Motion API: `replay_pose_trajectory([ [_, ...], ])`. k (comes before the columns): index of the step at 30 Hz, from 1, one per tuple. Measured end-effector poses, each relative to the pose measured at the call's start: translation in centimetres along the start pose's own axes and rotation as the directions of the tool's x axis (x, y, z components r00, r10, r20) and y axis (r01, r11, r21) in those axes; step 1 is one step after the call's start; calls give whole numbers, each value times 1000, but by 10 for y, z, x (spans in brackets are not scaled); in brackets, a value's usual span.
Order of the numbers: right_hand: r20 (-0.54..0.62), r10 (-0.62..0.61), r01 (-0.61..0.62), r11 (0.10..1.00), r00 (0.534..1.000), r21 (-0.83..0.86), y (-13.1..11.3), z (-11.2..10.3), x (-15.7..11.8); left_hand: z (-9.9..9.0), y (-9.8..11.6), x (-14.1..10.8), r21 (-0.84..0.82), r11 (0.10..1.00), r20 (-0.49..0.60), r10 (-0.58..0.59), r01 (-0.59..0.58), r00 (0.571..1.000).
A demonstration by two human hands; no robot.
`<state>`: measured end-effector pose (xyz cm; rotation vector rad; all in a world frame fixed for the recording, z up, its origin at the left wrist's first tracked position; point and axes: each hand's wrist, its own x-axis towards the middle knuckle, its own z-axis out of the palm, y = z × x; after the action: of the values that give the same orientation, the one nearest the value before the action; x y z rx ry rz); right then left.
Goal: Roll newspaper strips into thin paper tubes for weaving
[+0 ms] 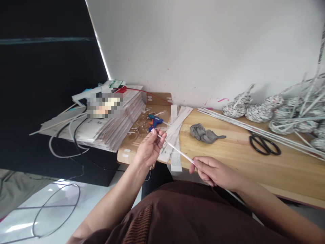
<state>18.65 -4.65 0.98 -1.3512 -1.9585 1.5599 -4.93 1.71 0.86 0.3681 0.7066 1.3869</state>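
A thin white rolled paper stick stretches slantwise between my two hands, above the table's front edge. My left hand pinches its far end between thumb and fingers. Lower down, my right hand is closed round the same stick, whose tail runs on below the wrist. Just beyond my left fingers lies a blue glue gun among paper scraps. Flat printed paper strips lie crossed on the table beneath the stick.
A tall stack of paper sheets stands left, with cables around it. On the wooden table lie a crumpled grey cloth, black-handled scissors and long paper sticks. Woven paper pieces line the wall at right.
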Motion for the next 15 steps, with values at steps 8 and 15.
replay_pose_trajectory([
  [8, -263, -162, 153, 987, 951, -56, -14, -6, 14, -1, -14, -10, 54, 999, 55, 1, -4, 998],
  [15, -278, -217, 294, 915, 936, 276, -62, -3, 76, 7, -40, -22, 92, 994, 192, -72, 55, 979],
])
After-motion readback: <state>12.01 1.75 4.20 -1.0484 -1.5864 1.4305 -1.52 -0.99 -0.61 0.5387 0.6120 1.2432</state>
